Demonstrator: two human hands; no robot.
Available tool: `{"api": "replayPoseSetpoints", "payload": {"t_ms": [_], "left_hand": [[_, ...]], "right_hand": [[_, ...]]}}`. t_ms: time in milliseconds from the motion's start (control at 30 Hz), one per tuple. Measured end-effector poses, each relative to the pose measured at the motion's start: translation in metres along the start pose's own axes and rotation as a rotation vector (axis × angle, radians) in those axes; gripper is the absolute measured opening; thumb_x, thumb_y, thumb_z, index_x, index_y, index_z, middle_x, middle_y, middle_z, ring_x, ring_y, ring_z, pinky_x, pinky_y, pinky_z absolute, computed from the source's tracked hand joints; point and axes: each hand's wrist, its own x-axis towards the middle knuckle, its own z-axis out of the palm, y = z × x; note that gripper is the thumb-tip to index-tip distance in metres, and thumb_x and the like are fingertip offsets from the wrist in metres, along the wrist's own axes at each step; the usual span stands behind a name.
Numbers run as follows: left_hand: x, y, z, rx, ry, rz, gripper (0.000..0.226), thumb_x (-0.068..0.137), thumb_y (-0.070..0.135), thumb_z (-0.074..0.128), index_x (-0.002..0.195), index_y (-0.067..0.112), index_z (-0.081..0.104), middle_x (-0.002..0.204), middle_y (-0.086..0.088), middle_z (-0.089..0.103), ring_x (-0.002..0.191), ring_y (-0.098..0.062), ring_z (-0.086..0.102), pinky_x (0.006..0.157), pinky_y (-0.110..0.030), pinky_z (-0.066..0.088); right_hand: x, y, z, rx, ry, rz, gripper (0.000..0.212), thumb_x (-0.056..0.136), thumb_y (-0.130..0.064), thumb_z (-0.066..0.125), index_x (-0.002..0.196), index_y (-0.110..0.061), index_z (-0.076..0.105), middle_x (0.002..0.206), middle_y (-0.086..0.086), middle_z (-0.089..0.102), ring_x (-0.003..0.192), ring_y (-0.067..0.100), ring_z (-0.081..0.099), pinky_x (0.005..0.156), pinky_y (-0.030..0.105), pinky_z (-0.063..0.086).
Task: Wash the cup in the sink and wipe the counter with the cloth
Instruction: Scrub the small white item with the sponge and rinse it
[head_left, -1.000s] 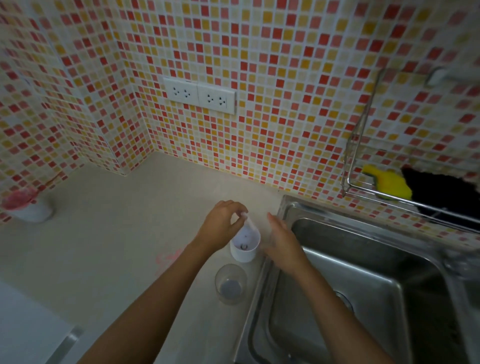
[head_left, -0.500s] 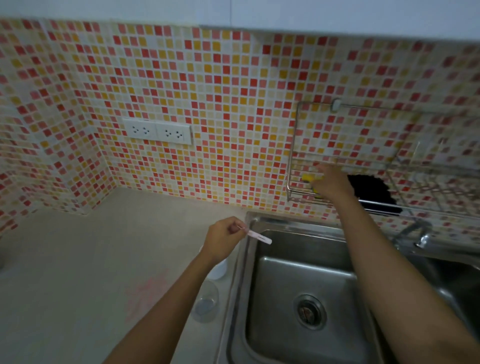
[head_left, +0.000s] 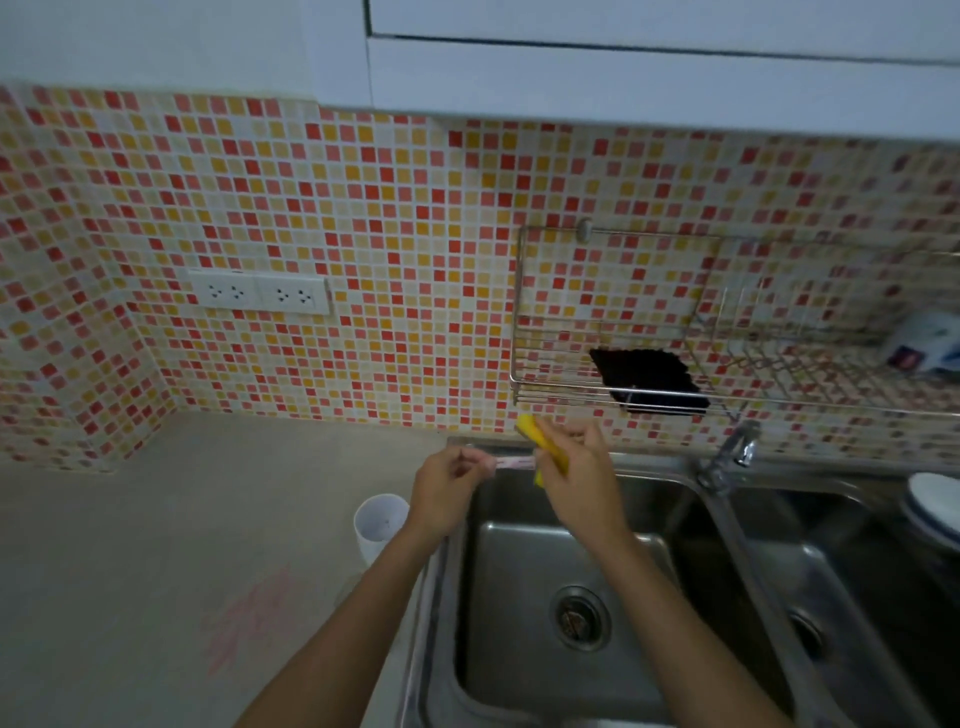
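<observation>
Mosaic tiles in red, orange and cream back a pale tabletop (head_left: 156, 545) that runs up to a steel sink (head_left: 550, 670). On that tabletop, just beside the sink's left rim, the white cup (head_left: 378, 525) stands upright and empty-looking, not yet in the basin; it seems parked there within reach while the tools for washing are readied. Over the back edge of the sink, the left hand (head_left: 447, 493) is pinched closed on one end of a thin pale strip (head_left: 511, 462), held level toward the other hand. The right hand (head_left: 576, 483) is closed around a yellow sponge (head_left: 537, 441), which touches the strip's far end, as if to scrub or wipe it above the basin so drips fall in. A faint pink smear (head_left: 254, 618) marks the tabletop in front of the cup, likely the reason for wiping later. On the wall, a wire rack (head_left: 571, 387) holds a black cloth (head_left: 649, 376), handy for that step. The tap (head_left: 727, 452) stands behind the divider with no water visible, and white dishes (head_left: 935, 506) sit at the far right.
</observation>
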Motion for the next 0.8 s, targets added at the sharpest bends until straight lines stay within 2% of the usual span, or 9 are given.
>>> {"api": "replayPoseSetpoints", "payload": {"t_ms": [100,167,267,367,433,567,667,800], "left_hand": [[-0.003,0.006,0.015,0.001,0.016,0.029,0.005,0.089,0.018,0.067,0.092,0.017,0.07,0.09,0.003,0.072,0.087,-0.011,0.067,0.084,-0.029,0.055],[-0.006,0.009,0.022,-0.016,0.019,0.045,0.005,0.089,0.016,0.065,0.091,0.013,0.07,0.09,0.002,0.072,0.087,-0.01,0.067,0.083,-0.026,0.054],[-0.013,0.009,0.029,-0.029,-0.007,0.05,0.004,0.09,0.017,0.065,0.09,0.015,0.069,0.089,0.004,0.072,0.087,-0.01,0.067,0.082,-0.025,0.053],[-0.021,0.008,0.035,-0.03,-0.002,0.052,0.007,0.09,0.018,0.065,0.088,0.014,0.069,0.085,0.005,0.071,0.085,-0.008,0.066,0.076,-0.019,0.05],[-0.023,0.008,0.039,-0.019,0.007,0.047,0.009,0.091,0.02,0.065,0.087,0.013,0.069,0.083,0.005,0.071,0.082,-0.006,0.065,0.073,-0.017,0.047],[-0.028,0.005,0.042,-0.034,0.002,0.027,0.013,0.091,0.021,0.064,0.078,0.022,0.065,0.081,0.005,0.071,0.082,-0.007,0.066,0.072,-0.012,0.045],[-0.031,-0.002,0.047,-0.056,-0.02,0.005,0.012,0.091,0.022,0.064,0.079,0.023,0.066,0.085,0.0,0.073,0.086,-0.014,0.068,0.079,-0.025,0.051],[-0.034,-0.012,0.053,-0.063,-0.019,-0.052,0.013,0.09,0.027,0.064,0.089,0.015,0.069,0.087,0.0,0.073,0.086,-0.016,0.068,0.085,-0.043,0.055]], "right_hand": [[-0.019,0.015,0.012,0.013,0.064,0.029,0.041,0.092,-0.015,0.058,0.133,-0.023,0.056,0.107,-0.003,0.036,0.081,0.006,0.05,0.08,0.026,0.056],[-0.025,0.013,0.015,-0.019,0.107,0.006,0.041,0.092,-0.014,0.059,0.131,-0.023,0.057,0.103,-0.003,0.037,0.082,0.009,0.049,0.079,0.024,0.053],[-0.036,0.005,0.014,-0.103,0.072,-0.063,0.039,0.093,-0.017,0.056,0.131,-0.026,0.057,0.104,-0.004,0.038,0.083,0.01,0.05,0.074,0.023,0.051],[-0.039,0.015,0.006,-0.139,0.148,0.095,0.039,0.092,-0.014,0.058,0.128,-0.028,0.058,0.102,-0.003,0.039,0.082,0.012,0.049,0.079,0.029,0.052],[-0.047,0.016,0.006,-0.148,0.153,0.149,0.039,0.092,-0.014,0.056,0.129,-0.028,0.058,0.1,-0.004,0.037,0.078,0.01,0.046,0.077,0.034,0.053],[-0.07,0.011,0.012,-0.173,0.09,0.031,0.048,0.092,-0.013,0.057,0.136,-0.03,0.052,0.099,-0.003,0.037,0.072,0.012,0.048,0.065,0.028,0.049],[-0.068,0.023,0.009,-0.146,0.163,0.212,0.047,0.094,-0.015,0.055,0.136,-0.034,0.049,0.102,-0.003,0.037,0.075,0.014,0.052,0.072,0.035,0.054],[-0.085,0.007,0.016,-0.155,0.037,0.029,0.048,0.097,-0.02,0.05,0.142,-0.032,0.041,0.104,-0.005,0.037,0.073,0.009,0.051,0.063,0.027,0.053]]}}
